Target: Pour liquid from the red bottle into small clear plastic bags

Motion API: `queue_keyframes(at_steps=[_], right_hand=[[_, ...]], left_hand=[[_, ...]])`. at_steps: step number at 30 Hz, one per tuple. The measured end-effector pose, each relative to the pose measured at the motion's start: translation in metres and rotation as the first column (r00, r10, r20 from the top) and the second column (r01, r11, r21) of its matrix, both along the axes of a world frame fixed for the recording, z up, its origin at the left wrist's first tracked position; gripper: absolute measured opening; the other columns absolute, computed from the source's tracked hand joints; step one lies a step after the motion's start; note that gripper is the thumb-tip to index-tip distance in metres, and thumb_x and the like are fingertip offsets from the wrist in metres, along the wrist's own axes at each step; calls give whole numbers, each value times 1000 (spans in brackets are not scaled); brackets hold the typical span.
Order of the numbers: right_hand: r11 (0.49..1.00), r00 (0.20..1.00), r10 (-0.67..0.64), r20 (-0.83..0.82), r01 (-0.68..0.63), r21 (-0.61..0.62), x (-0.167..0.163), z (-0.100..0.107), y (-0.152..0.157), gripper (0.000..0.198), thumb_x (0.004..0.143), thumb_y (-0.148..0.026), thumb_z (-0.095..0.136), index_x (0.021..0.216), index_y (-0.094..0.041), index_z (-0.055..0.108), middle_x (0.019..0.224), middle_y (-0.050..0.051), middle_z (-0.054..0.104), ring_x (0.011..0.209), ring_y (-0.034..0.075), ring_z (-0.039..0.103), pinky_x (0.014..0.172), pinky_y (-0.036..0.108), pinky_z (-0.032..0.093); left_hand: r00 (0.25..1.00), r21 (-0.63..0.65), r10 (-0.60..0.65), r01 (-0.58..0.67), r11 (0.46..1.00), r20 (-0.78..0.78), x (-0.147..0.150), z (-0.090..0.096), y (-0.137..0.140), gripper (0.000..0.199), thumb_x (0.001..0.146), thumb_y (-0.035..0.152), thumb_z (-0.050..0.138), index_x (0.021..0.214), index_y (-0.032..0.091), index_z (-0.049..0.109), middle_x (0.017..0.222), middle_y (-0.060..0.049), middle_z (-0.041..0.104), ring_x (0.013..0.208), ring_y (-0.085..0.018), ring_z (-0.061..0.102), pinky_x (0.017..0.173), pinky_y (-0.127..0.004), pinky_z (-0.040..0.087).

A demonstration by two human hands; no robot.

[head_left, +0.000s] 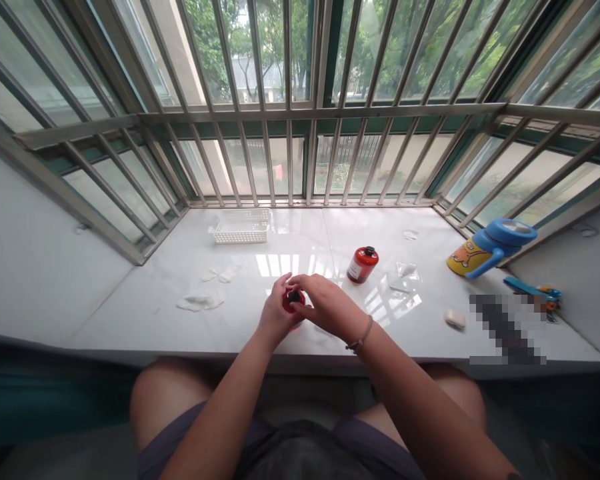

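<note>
Close to the front edge of the white ledge, a red bottle (287,303) with a black top sits between my two hands. My left hand (273,308) is wrapped around the side of this bottle. From the right, my right hand (325,301) bends over it, with fingers and thumb closed at the black cap (294,296). Much of the bottle is hidden behind my fingers. A second red bottle (363,265), with a white label and a black cap, stands beyond my right hand, untouched.
A white plastic basket (240,230) stands at the back left. Crumpled white tissues (200,301) lie left of my hands. To the right are a clear plastic packet (404,277), a small pale block (455,319), a blue and yellow cup (490,247) and a blue strap (525,287). Window bars enclose the ledge.
</note>
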State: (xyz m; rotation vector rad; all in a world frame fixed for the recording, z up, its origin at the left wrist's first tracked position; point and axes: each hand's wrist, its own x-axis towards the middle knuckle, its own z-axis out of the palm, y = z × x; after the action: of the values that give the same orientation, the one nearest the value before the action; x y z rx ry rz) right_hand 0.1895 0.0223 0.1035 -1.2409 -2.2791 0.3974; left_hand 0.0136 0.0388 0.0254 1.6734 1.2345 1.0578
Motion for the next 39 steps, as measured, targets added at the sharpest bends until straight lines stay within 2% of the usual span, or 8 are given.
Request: queue_keyframes(at_steps=[6, 12, 16, 22, 27, 32, 37, 39], right_hand=[[997, 996, -54, -75, 57, 50, -13, -21, -1, 24, 96, -13, 73, 118, -21, 67, 109, 8, 73, 102, 26, 67, 91, 40, 57], [989, 960, -121, -253, 138, 47, -16, -32, -11, 32, 97, -13, 70, 126, -26, 67, 112, 5, 74, 104, 26, 66, 93, 43, 57], [969, 932, -209, -295, 237, 64, -19, -33, -19, 35, 96, -28, 77, 128, -26, 65, 116, 9, 74, 104, 31, 66, 95, 51, 58], [971, 892, -223, -393, 237, -13, -24, -37, -29, 50, 100, -36, 71, 145, -24, 51, 136, 15, 67, 127, 32, 65, 105, 52, 58], [928, 847, -357, -394, 371, -41, -23, -39, -33, 42, 101, -36, 66, 137, -22, 52, 110, 11, 70, 107, 31, 68, 94, 51, 61], [969, 864, -240, -444, 239, -58, -25, -36, -36, 53, 99, -30, 67, 146, -25, 44, 141, 15, 64, 133, 31, 64, 110, 52, 58], [943, 840, -322, -436, 325, -70, -26, -36, -35, 43, 97, -29, 67, 137, -24, 49, 118, 12, 70, 116, 32, 68, 101, 54, 61], [946, 840, -308, -447, 322, -48, -27, -36, -35, 44, 97, -28, 67, 137, -25, 49, 124, 13, 69, 120, 33, 67, 103, 57, 60]], left_hand=[[998, -21, 49, -50, 999, -46, 0, 0, -2, 87, 76, 23, 81, 157, 24, 49, 117, -7, 81, 105, -28, 79, 93, -42, 64], [999, 13, 12, -12, 1000, 38, 1, -3, -2, 82, 79, 23, 82, 155, 27, 50, 117, -6, 79, 99, -25, 79, 89, -39, 65], [999, 46, 13, -14, 999, 40, 2, -4, -2, 85, 79, 27, 87, 154, 26, 48, 125, -9, 76, 105, -27, 78, 92, -42, 65], [998, 95, -34, 29, 995, 51, 0, -8, 1, 85, 80, 29, 87, 154, 26, 46, 124, -9, 77, 105, -25, 78, 95, -42, 64], [995, 104, -45, 37, 994, 84, 0, -10, 1, 84, 81, 26, 86, 154, 26, 44, 129, -9, 75, 107, -22, 77, 98, -41, 64], [998, 88, -28, 23, 996, 52, 1, -5, 0, 83, 80, 26, 87, 153, 26, 46, 125, -8, 76, 104, -24, 78, 95, -42, 65], [997, 106, -31, 24, 994, 65, 1, -4, -3, 80, 83, 25, 85, 153, 27, 46, 126, -8, 75, 102, -23, 79, 91, -40, 66], [999, 106, -19, 14, 994, 47, 0, -5, -3, 81, 82, 26, 86, 153, 28, 46, 125, -8, 75, 104, -24, 78, 95, -42, 65]])
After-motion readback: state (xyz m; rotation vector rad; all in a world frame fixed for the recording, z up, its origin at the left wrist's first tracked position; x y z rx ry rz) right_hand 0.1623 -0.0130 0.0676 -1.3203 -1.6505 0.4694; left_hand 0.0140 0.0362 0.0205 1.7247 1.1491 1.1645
